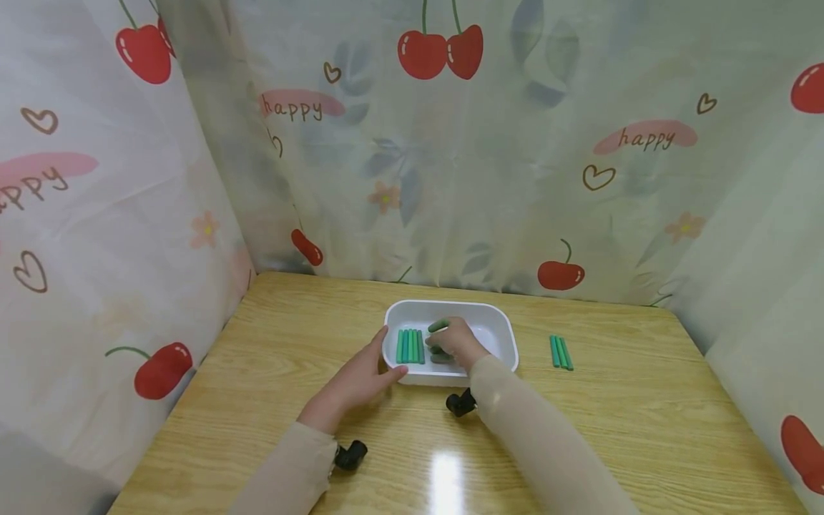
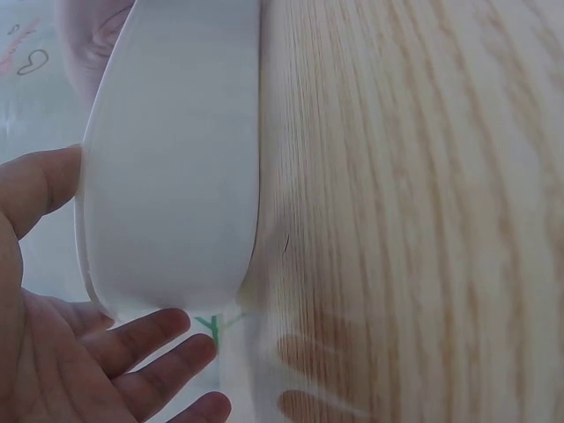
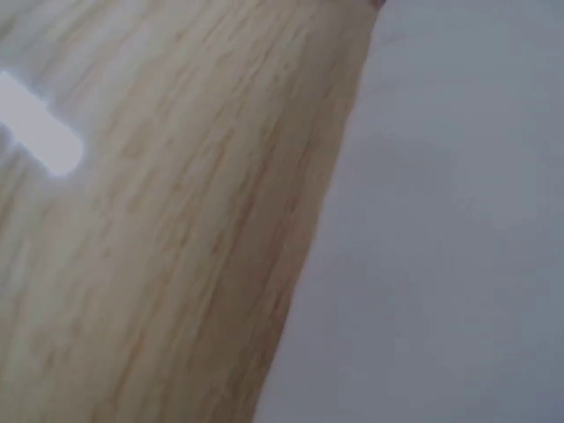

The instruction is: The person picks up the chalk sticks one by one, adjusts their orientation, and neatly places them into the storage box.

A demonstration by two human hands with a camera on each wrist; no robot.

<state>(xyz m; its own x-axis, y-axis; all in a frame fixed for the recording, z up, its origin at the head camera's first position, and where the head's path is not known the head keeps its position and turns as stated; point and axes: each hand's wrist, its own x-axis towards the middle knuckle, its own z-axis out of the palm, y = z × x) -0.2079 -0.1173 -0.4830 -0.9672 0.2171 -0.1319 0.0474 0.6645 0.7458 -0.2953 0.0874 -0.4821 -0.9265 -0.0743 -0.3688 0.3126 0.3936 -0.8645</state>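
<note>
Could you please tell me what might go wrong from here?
The right hand works close beside the row of green sticks, so it might nudge them out of line.

The left hand touches the white tray at one end, so a push might slide it along the table.

The three sticks right of the tray lie loose and could roll if bumped.

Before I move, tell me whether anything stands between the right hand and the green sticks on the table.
Yes, the right wall of the tray: the right hand reaches into the tray; those green sticks lie outside. On the tabletop between that wall and the sticks, nothing visible stands.
</note>
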